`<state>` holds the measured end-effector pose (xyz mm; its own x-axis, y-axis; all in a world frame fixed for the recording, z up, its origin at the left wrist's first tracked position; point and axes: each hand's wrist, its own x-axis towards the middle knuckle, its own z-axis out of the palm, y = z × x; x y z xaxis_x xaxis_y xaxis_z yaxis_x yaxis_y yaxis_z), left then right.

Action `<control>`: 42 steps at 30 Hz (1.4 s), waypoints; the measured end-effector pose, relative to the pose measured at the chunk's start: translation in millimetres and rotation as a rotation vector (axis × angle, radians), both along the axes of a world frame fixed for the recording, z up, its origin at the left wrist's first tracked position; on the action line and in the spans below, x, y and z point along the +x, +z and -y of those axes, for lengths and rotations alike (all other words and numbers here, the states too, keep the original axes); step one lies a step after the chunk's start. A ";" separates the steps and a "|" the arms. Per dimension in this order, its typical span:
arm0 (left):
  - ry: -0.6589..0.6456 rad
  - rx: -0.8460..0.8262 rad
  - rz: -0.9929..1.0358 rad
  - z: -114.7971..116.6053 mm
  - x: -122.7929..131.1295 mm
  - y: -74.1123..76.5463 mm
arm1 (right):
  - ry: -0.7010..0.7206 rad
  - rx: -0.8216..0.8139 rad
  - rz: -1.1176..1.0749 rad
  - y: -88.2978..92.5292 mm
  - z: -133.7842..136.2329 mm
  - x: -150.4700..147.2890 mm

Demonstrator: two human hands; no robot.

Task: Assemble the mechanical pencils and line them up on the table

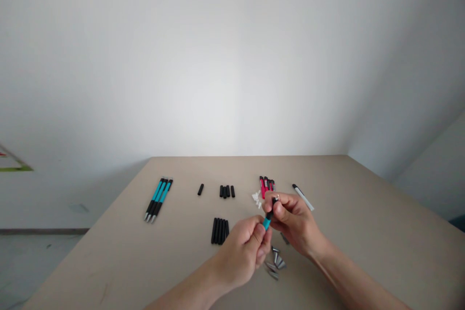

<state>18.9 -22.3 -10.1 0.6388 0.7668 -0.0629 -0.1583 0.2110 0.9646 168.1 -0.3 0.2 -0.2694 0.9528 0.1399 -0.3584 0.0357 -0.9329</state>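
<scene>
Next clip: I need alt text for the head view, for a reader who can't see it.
The left hand and right hand together grip a teal pen barrel above a beige table. On the table lie three whole teal pens, black sleeves, red parts, a white pen and silver tips.

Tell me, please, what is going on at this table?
A person holds a teal pen in both hands above the table. The left hand pinches its teal end and the right hand grips its black end. Three whole pens lie far left, black tubes in the middle, red parts behind the hands, and silver tips near the wrists.
</scene>
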 end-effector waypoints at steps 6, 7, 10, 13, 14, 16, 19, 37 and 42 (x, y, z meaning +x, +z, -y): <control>0.075 0.134 -0.081 2.3 0.2 0.1 | -0.002 0.028 0.022 -1.2 -1.1 -1.1; 0.086 0.147 -0.092 2.6 0.2 -0.1 | -0.001 0.029 0.025 -1.1 -1.2 -1.3; 0.107 0.155 -0.100 3.2 0.4 -0.2 | -0.011 0.026 0.045 -0.6 -1.3 -1.9; 0.118 0.152 -0.098 3.4 1.1 1.2 | -0.013 0.031 0.057 -0.7 -1.5 -1.7; 0.119 0.154 -0.099 3.3 1.3 2.0 | -0.010 0.034 0.057 -1.1 -1.6 -1.4; 0.116 0.163 -0.099 2.9 1.4 3.3 | 0.001 0.040 0.048 -2.1 -1.8 -0.8; 0.109 0.168 -0.087 1.8 1.0 3.7 | 0.013 0.044 0.036 -4.0 -2.3 0.1; 0.093 0.066 0.043 1.0 -0.5 6.2 | 0.037 0.000 -0.012 0.8 2.3 1.6; 0.170 0.108 -0.026 2.5 -0.7 10.8 | 0.048 -0.008 -0.028 -1.9 2.0 1.9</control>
